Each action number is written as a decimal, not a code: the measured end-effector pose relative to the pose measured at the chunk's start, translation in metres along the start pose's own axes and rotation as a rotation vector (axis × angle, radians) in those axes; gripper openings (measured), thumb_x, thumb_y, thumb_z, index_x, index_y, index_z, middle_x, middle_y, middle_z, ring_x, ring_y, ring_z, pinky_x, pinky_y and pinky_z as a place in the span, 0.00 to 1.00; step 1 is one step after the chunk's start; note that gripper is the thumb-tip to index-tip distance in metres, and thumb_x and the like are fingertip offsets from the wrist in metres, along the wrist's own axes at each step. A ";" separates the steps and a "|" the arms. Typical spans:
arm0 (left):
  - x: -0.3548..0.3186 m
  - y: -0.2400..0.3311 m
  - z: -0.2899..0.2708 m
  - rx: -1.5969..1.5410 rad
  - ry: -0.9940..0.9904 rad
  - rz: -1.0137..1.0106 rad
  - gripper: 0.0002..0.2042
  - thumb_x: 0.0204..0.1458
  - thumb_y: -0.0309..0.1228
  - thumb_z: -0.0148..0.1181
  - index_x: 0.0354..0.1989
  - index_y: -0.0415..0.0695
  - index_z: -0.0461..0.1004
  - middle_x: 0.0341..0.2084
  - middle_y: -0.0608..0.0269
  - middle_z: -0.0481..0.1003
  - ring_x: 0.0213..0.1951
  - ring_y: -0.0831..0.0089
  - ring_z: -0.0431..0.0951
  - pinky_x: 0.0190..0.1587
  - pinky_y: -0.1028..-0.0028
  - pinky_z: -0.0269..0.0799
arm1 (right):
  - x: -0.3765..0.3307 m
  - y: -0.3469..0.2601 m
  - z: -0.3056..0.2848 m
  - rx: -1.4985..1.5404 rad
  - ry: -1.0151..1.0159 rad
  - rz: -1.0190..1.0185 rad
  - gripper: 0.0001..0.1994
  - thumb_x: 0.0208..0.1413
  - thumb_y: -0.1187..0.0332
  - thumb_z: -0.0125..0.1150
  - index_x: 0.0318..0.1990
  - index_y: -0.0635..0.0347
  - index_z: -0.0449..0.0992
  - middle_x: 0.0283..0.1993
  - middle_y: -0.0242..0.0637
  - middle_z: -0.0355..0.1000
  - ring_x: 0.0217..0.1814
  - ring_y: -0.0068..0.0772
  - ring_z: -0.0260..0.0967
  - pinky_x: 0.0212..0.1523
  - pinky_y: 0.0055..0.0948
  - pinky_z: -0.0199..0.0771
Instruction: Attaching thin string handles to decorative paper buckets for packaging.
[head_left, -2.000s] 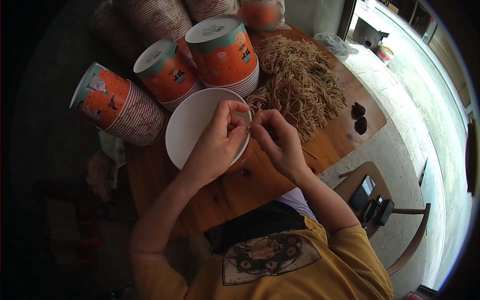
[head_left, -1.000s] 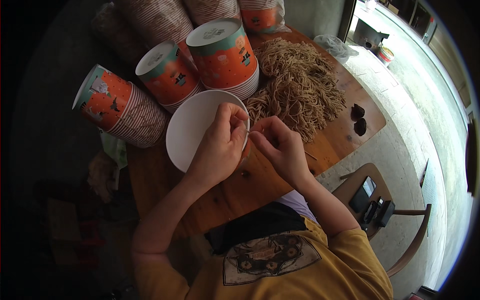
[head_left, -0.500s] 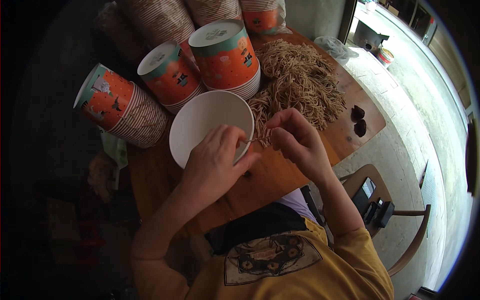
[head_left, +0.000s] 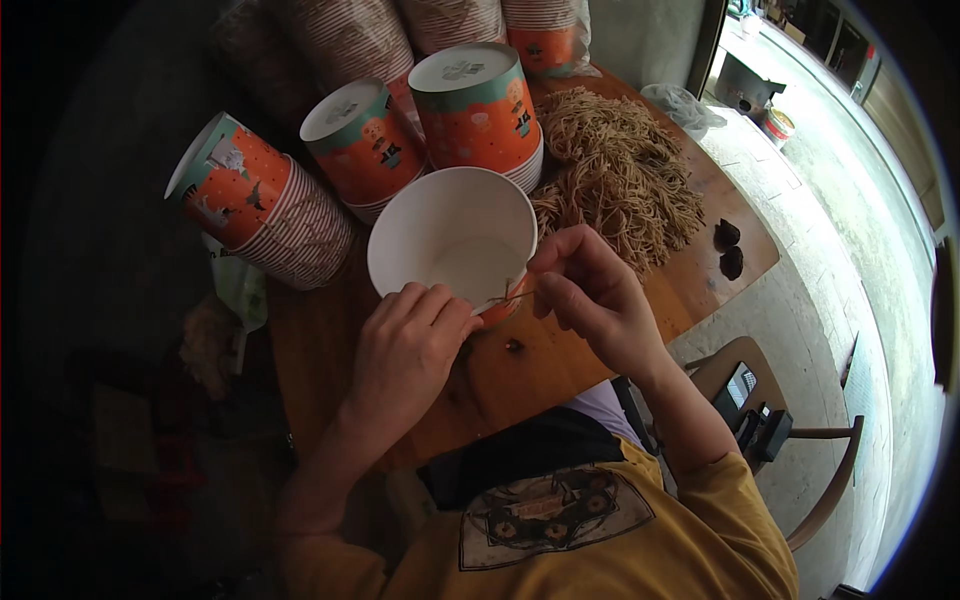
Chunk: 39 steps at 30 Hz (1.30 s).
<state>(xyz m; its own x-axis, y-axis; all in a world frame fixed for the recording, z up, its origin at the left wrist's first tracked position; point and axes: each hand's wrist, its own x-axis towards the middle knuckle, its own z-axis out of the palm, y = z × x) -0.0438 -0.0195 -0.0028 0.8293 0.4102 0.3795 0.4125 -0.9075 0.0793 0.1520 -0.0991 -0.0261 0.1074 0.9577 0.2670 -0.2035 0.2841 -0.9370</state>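
Thin strand (head_left: 517, 296) pinched at the rim of a white-lined tub (head_left: 455, 230)

Nearest is the person's mustard shirt (head_left: 640, 555), its lower part cut off by the bottom edge; the printed panel on its front is creased and its picture hard to make out. The left hand (head_left: 410, 340) lies palm down with bent fingers at the tub's near rim; its thumb is mostly hidden, so whether it grips the rim or the strand's end, one cannot tell. The right hand (head_left: 600, 300) is closed in a pinch, thumb against forefinger, on the strand, which runs leftward to the rim; its far end is lost near the left fingers.

The tub stands mouth up on the wooden bench (head_left: 490, 395), most of its orange outside hidden. To the right, a chair (head_left: 712, 370), partly covered by the forearm, carries a phone (head_left: 740, 384) and dark objects too small to name.

Beyond the tub, three stacks of upturned orange tubs (head_left: 475, 120) stand close together, the leftmost leaning. Right of them lies a tangled heap of tan strands (head_left: 625, 180), with two dark lumps (head_left: 729, 248) beside it. Farther back, bagged stacks (head_left: 350, 40) are cut by the top edge. Shadow blurs the far left; glare washes out the floor (head_left: 830, 250) at right.
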 end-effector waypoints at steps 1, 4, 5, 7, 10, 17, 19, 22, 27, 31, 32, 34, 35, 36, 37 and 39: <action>-0.001 0.000 -0.001 0.004 0.003 0.004 0.06 0.47 0.26 0.61 0.32 0.41 0.72 0.27 0.61 0.70 0.33 0.62 0.72 0.35 0.65 0.69 | 0.000 -0.001 0.003 0.015 -0.017 0.004 0.06 0.61 0.73 0.50 0.44 0.60 0.66 0.35 0.24 0.66 0.35 0.12 0.64 0.37 0.16 0.65; 0.000 0.005 0.006 -0.057 0.075 -0.006 0.10 0.47 0.28 0.62 0.38 0.41 0.73 0.30 0.61 0.71 0.36 0.64 0.73 0.40 0.66 0.71 | -0.002 -0.007 0.011 -0.098 -0.015 0.104 0.06 0.60 0.74 0.50 0.44 0.59 0.66 0.32 0.25 0.67 0.33 0.14 0.66 0.34 0.18 0.67; 0.002 0.009 0.007 -0.077 0.115 -0.013 0.13 0.47 0.28 0.61 0.42 0.41 0.72 0.33 0.60 0.71 0.39 0.62 0.73 0.42 0.65 0.70 | -0.002 -0.002 0.015 -0.106 -0.031 0.020 0.07 0.59 0.74 0.51 0.44 0.59 0.66 0.31 0.26 0.68 0.33 0.15 0.67 0.33 0.20 0.68; 0.001 0.012 0.010 -0.101 0.159 0.013 0.16 0.48 0.27 0.61 0.46 0.41 0.71 0.36 0.59 0.71 0.41 0.61 0.73 0.44 0.64 0.70 | -0.004 -0.001 0.022 -0.247 -0.066 -0.105 0.08 0.56 0.73 0.53 0.42 0.60 0.66 0.29 0.34 0.69 0.32 0.27 0.72 0.32 0.28 0.71; 0.000 0.012 0.017 -0.155 0.162 -0.005 0.18 0.47 0.23 0.57 0.50 0.43 0.69 0.39 0.58 0.71 0.44 0.60 0.73 0.49 0.62 0.68 | -0.006 -0.005 0.030 -0.502 -0.126 -0.249 0.08 0.56 0.72 0.55 0.42 0.60 0.67 0.33 0.38 0.72 0.34 0.35 0.74 0.35 0.30 0.72; -0.012 0.007 0.019 -0.116 0.115 0.011 0.18 0.45 0.21 0.55 0.48 0.44 0.69 0.39 0.61 0.72 0.45 0.64 0.74 0.53 0.61 0.65 | -0.016 -0.006 0.044 -0.230 -0.145 -0.117 0.04 0.59 0.74 0.51 0.41 0.61 0.67 0.35 0.36 0.69 0.37 0.26 0.69 0.38 0.25 0.69; -0.016 0.003 0.017 -0.068 0.117 -0.002 0.18 0.44 0.19 0.55 0.46 0.44 0.69 0.38 0.61 0.73 0.45 0.65 0.74 0.56 0.58 0.61 | -0.012 -0.008 0.044 -0.199 -0.144 -0.116 0.04 0.60 0.74 0.51 0.41 0.61 0.67 0.35 0.35 0.69 0.37 0.25 0.69 0.38 0.25 0.69; -0.018 -0.007 0.017 -0.070 0.051 0.028 0.15 0.45 0.21 0.56 0.44 0.45 0.69 0.38 0.61 0.73 0.45 0.65 0.74 0.58 0.56 0.59 | -0.010 0.002 0.046 -0.123 -0.148 -0.139 0.04 0.61 0.73 0.50 0.42 0.61 0.67 0.36 0.33 0.69 0.36 0.23 0.69 0.37 0.23 0.69; -0.022 -0.009 0.004 -0.091 0.014 0.006 0.13 0.49 0.24 0.56 0.45 0.45 0.68 0.38 0.61 0.73 0.45 0.65 0.73 0.59 0.54 0.57 | -0.006 0.001 0.054 0.080 -0.210 -0.085 0.05 0.62 0.72 0.49 0.43 0.60 0.68 0.37 0.30 0.69 0.34 0.17 0.67 0.33 0.18 0.68; -0.028 -0.016 0.001 -0.132 -0.035 0.000 0.12 0.51 0.26 0.55 0.45 0.45 0.68 0.39 0.60 0.73 0.46 0.64 0.73 0.60 0.53 0.56 | -0.007 0.001 0.055 0.124 -0.234 -0.034 0.06 0.63 0.71 0.48 0.45 0.61 0.67 0.36 0.28 0.68 0.37 0.15 0.66 0.37 0.18 0.67; -0.028 -0.015 0.002 -0.133 -0.031 0.005 0.12 0.51 0.26 0.55 0.45 0.45 0.68 0.39 0.60 0.73 0.46 0.64 0.73 0.60 0.53 0.56 | -0.007 0.000 0.054 0.102 -0.240 0.003 0.07 0.63 0.71 0.47 0.46 0.61 0.66 0.34 0.28 0.69 0.41 0.16 0.66 0.44 0.20 0.68; -0.030 -0.013 0.001 -0.158 -0.027 -0.008 0.11 0.52 0.27 0.55 0.44 0.45 0.70 0.40 0.60 0.73 0.48 0.64 0.73 0.61 0.53 0.54 | -0.006 0.005 0.052 0.160 -0.222 -0.027 0.08 0.63 0.69 0.49 0.47 0.60 0.67 0.36 0.27 0.68 0.37 0.14 0.66 0.37 0.17 0.66; -0.032 -0.012 -0.002 -0.159 -0.028 0.001 0.11 0.52 0.27 0.55 0.44 0.45 0.70 0.40 0.60 0.73 0.48 0.64 0.73 0.61 0.53 0.54 | -0.005 0.002 0.053 0.226 -0.205 -0.054 0.09 0.63 0.67 0.50 0.48 0.59 0.68 0.37 0.26 0.67 0.33 0.11 0.65 0.30 0.14 0.65; -0.034 -0.011 -0.007 -0.152 -0.036 -0.009 0.09 0.52 0.27 0.55 0.42 0.45 0.71 0.41 0.62 0.73 0.49 0.64 0.72 0.62 0.52 0.54 | -0.003 -0.003 0.048 0.302 -0.211 0.062 0.10 0.62 0.66 0.51 0.49 0.57 0.68 0.36 0.26 0.68 0.31 0.10 0.64 0.28 0.12 0.63; -0.034 -0.010 -0.011 -0.144 -0.044 -0.020 0.07 0.52 0.28 0.55 0.40 0.45 0.73 0.41 0.63 0.73 0.50 0.65 0.72 0.62 0.52 0.53 | -0.001 -0.012 0.039 0.380 -0.218 0.179 0.12 0.62 0.64 0.52 0.50 0.56 0.68 0.35 0.25 0.68 0.29 0.09 0.64 0.27 0.11 0.61; -0.039 -0.016 -0.021 -0.149 -0.076 -0.013 0.06 0.51 0.27 0.56 0.38 0.45 0.73 0.41 0.64 0.73 0.52 0.65 0.71 0.62 0.52 0.53 | 0.003 -0.040 0.032 0.477 -0.267 0.191 0.12 0.61 0.64 0.52 0.49 0.57 0.70 0.26 0.25 0.69 0.22 0.07 0.61 0.20 0.09 0.57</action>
<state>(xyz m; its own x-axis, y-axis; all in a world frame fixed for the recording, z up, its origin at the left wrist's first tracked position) -0.0911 -0.0230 0.0003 0.8524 0.4229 0.3074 0.3681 -0.9030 0.2216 0.1290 -0.1061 0.0193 -0.2111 0.9548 0.2092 -0.6183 0.0353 -0.7851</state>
